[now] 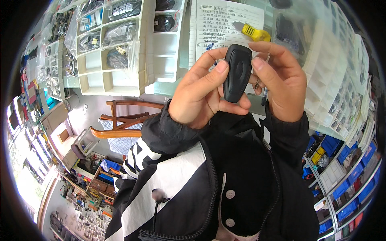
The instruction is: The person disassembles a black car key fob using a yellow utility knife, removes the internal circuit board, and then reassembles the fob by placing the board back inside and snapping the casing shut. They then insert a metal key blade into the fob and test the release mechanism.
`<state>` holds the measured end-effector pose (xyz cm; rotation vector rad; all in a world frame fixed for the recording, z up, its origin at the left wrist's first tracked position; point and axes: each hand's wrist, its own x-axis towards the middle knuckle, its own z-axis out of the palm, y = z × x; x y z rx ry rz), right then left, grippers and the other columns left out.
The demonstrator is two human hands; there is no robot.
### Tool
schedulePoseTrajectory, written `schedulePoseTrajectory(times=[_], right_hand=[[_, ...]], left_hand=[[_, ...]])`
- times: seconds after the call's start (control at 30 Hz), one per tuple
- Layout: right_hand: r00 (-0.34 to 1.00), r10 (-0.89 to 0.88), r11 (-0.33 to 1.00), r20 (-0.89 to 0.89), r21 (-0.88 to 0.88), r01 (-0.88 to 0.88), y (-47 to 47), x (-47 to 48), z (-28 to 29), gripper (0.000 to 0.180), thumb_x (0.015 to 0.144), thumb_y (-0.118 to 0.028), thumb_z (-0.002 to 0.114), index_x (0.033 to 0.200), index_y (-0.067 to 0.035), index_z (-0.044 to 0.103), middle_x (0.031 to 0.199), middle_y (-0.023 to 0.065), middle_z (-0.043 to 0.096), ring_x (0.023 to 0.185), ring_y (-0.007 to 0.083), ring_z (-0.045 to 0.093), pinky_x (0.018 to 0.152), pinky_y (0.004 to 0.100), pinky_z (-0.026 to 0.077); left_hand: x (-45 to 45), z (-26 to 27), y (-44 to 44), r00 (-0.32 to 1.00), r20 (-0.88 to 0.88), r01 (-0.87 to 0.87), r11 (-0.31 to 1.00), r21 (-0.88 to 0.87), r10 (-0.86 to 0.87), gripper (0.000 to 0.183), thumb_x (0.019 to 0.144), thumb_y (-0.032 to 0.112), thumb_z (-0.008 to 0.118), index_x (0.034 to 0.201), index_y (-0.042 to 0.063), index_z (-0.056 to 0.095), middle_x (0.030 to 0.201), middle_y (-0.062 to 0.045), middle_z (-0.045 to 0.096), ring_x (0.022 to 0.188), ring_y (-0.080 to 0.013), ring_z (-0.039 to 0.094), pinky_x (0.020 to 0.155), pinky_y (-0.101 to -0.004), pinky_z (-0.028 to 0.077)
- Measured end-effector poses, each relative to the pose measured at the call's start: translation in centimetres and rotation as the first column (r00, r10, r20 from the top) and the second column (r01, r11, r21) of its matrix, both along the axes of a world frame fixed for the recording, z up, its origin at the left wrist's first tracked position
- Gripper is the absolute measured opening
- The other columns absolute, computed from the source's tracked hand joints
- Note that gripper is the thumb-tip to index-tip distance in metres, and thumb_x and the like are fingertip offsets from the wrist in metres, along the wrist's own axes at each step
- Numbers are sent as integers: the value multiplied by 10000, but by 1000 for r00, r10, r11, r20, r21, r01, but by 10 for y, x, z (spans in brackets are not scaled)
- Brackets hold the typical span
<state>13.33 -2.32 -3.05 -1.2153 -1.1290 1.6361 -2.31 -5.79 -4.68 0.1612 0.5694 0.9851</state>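
A black plastic car key fob (238, 75), oval-recessed on its face, is held upright over the table. My left hand (202, 87) grips it, thumb on its left edge and fingers behind and below. At its right edge are the thumb and fingertips of my right hand (282, 78), steadying it. A dark ring-like item (257, 82) shows among the right fingers, its kind unclear. Behind the right hand runs a slim pen (265, 96), partly hidden. Under the hands lies a lined notebook page (223, 18) with handwriting. On it rests a yellow-handled knife (256, 33), blade pointing left.
White compartment trays (110, 82) with bagged fobs stand at left; stacked translucent trays (325, 78) are at right. A wooden folding chair (116, 132) sits lower left. Shelves with blue bins (346, 180) line the right. A cluttered workbench (93, 208) lies at lower left.
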Motion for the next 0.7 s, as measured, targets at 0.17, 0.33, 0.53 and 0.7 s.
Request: schedulePoseTrajectory(times=[0.17, 0.33, 0.53, 0.7], right_hand=[[999, 23, 1000, 49, 18, -24, -3, 5, 12, 206, 791, -69, 581, 990, -17, 574, 738, -9, 539, 575, 18, 444, 465, 144, 343], [975, 119, 987, 185, 84, -136, -10, 3, 21, 173, 784, -42, 577, 955, -20, 588, 719, -8, 527, 579, 23, 460, 509, 142, 365], [967, 113, 988, 227, 80, -135, -11, -3, 22, 252, 745, 0, 597, 994, -22, 572, 682, -13, 497, 582, 32, 468, 509, 150, 378], [974, 116, 979, 196, 143, -145, -10, -2, 24, 345, 714, 28, 609, 1050, 15, 531, 689, 13, 492, 577, 45, 452, 472, 158, 367]], left_hand=[[1, -2, 2, 990, 138, -23, 999, -31, 27, 483, 908, 258, 379, 1319, 89, 192, 989, -171, 515, 781, -267, 610, 633, -356, 555], [-1, 0, 4, 994, 102, -29, 1000, 7, 28, 474, 908, 242, 385, 1322, 109, 197, 1010, -157, 506, 829, -268, 604, 646, -349, 557], [0, 7, 4, 980, -184, -54, 990, 130, 78, 532, 841, 164, 532, 1298, 102, 266, 999, -120, 511, 833, -215, 588, 632, -318, 556], [-1, 9, 4, 968, -241, -13, 976, 219, 67, 534, 799, 156, 592, 1267, 88, 344, 1008, -115, 518, 818, -182, 579, 615, -283, 548]])
